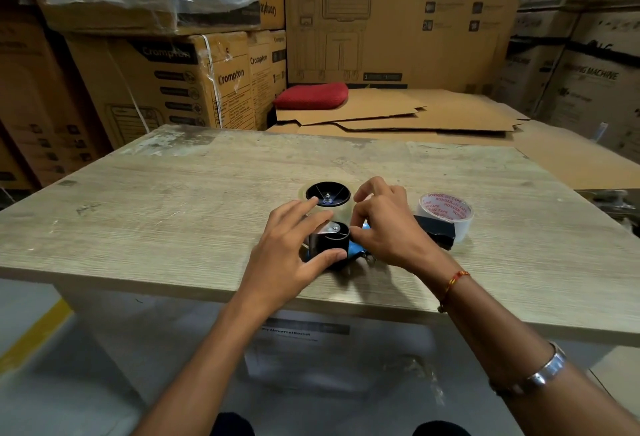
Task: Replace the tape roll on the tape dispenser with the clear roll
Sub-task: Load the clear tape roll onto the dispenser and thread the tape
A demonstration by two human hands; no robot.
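Note:
The tape dispenser [330, 243] lies on its side on the wooden table [173, 207], with a black roller, a metal plate and a blue body. A yellowish clear roll [341, 210] sits around its black hub [327, 193]. My left hand [294, 248] grips the dispenser, thumb on the black roller and fingers on the roll. My right hand [384, 224] pinches at the side of the roll, next to the roller. A second roll [448, 214], clear with a white core printed in red, lies to the right, partly on the dispenser's black handle [438, 231].
Cardboard cartons [180, 82] are stacked behind and to the left of the table. Flattened cardboard sheets [398, 110] and a red cushion [311, 94] lie beyond the far edge. The near table edge is just below my hands. A thread bracelet and a metal bangle circle my right forearm.

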